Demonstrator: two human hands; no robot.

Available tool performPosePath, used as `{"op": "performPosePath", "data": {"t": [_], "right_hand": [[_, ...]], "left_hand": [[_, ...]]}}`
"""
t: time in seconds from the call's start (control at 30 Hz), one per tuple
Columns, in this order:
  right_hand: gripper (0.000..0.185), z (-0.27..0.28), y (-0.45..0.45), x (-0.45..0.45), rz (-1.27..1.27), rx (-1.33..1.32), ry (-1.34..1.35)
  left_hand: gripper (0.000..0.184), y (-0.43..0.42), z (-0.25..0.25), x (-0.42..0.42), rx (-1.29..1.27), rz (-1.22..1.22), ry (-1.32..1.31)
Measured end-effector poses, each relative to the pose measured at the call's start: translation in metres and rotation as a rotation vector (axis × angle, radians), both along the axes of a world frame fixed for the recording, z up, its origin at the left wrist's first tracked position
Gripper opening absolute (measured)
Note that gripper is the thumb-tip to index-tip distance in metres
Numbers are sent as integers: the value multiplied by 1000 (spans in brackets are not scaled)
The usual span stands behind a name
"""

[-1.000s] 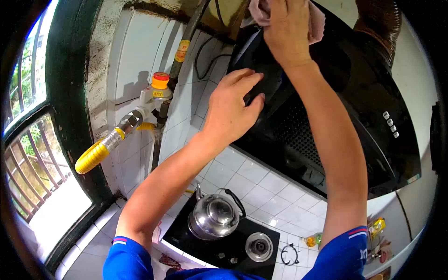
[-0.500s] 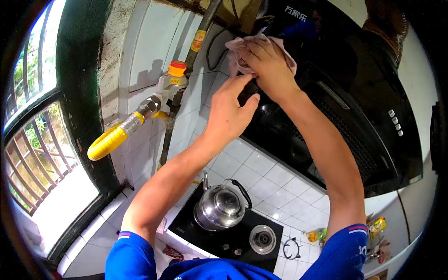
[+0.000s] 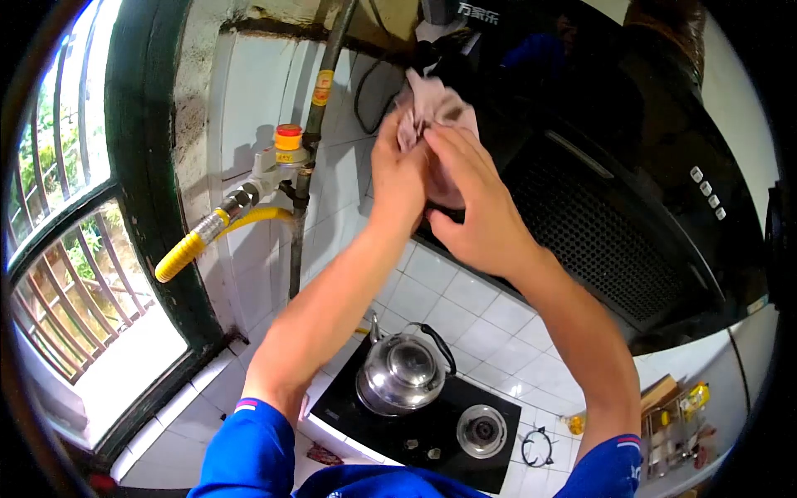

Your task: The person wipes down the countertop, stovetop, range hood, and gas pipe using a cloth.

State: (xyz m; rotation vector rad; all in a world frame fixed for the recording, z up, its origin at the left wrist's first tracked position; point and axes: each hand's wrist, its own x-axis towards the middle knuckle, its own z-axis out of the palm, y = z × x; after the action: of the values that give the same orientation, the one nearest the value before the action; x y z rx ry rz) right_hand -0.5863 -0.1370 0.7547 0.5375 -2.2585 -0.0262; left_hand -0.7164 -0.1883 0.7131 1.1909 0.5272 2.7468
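A crumpled pale pink cloth (image 3: 444, 104) is bunched between my two hands, in front of the black range hood (image 3: 573, 116). My left hand (image 3: 400, 178) is closed on the left side of the cloth, its fingertips partly hidden in the folds. From the right, my right hand (image 3: 481, 203) holds the cloth too, with its fingers over the folds and its thumb lower down. The cloth's lower part shows between the palms. Both hands are near the hood's lower left edge.
Below, a steel kettle (image 3: 403, 373) stands on a black gas stove (image 3: 390, 436) beside a burner (image 3: 481, 432). At left are a gas valve (image 3: 287, 145) with a yellow hose (image 3: 178, 256) and a barred window (image 3: 91, 274). A loose pan support (image 3: 537, 446) lies at right.
My right hand has drawn the cloth down and left, off the hood's surface. My left hand, apart from the cloth before, now grips it. The view has shifted slightly.
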Motion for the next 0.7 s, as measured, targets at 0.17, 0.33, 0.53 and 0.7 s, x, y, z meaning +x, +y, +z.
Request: {"op": "performPosePath", "data": {"t": [0.17,0.33,0.53,0.7], "right_hand": [[72,-13,10,66,-65,342,-57],[52,-31,35,139,-115,338,-68],[27,-65,82,208,-224,60,-115],[23,-89,92,235,-210,-134,-278]], "left_hand": [[36,-10,93,4,224,945,255],[29,14,127,-18,96,1428,485],[45,58,23,-34,-198,1281,446],[44,70,-14,-25,-285,1229,367]]}}
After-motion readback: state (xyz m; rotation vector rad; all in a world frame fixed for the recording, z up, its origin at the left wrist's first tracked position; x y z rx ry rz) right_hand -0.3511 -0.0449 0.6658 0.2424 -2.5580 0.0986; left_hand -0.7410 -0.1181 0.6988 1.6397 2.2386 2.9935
